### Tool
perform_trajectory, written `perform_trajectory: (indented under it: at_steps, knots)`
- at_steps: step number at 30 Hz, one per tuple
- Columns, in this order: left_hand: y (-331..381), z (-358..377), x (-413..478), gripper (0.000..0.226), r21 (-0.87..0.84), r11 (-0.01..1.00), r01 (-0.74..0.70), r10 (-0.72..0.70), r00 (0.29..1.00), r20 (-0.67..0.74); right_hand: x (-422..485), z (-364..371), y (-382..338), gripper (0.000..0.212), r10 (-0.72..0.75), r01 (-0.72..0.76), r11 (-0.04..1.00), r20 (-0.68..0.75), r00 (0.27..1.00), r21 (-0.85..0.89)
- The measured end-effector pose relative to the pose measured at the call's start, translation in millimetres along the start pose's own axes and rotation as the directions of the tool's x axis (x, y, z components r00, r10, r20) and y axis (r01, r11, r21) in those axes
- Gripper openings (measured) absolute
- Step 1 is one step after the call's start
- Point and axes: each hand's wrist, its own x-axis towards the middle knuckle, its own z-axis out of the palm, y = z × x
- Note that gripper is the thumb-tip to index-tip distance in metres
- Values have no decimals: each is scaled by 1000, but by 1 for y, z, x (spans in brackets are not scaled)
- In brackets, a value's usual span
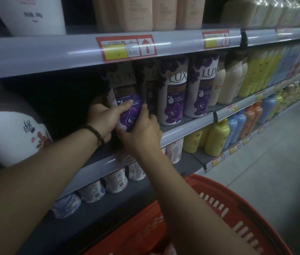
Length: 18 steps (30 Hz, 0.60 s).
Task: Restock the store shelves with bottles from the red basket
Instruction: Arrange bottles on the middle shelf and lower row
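Midway up the store shelving (186,129), the left hand (105,119) and right hand (141,133), fingers clamped round a tilted purple bottle (127,107), are seating it left of two standing bottles (174,94), likely needing uprighting next.

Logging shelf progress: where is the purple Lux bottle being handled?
Head view, centre: the purple Lux bottle is at the middle shelf front, held between the left hand and right hand, left of the standing Lux bottles.
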Motion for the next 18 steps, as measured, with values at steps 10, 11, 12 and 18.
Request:
perform_trajectory:
  at_steps: [10,11,12,18]
  knots:
    - [-10,11,3,80,15,996,-90,90,996,11,1,2,6,105,54,-53,998,27,998,-26]
    - [-10,12,4,82,33,994,-101,101,995,19,2,1,7,106,59,-58,998,37,998,-27]
    - [-11,13,5,84,52,992,-114,113,993,30,3,1,8,108,65,-64,998,47,997,-26]
    - [-17,18,6,94,111,973,-205,200,978,53,7,-5,14,109,80,-80,997,92,993,-10]
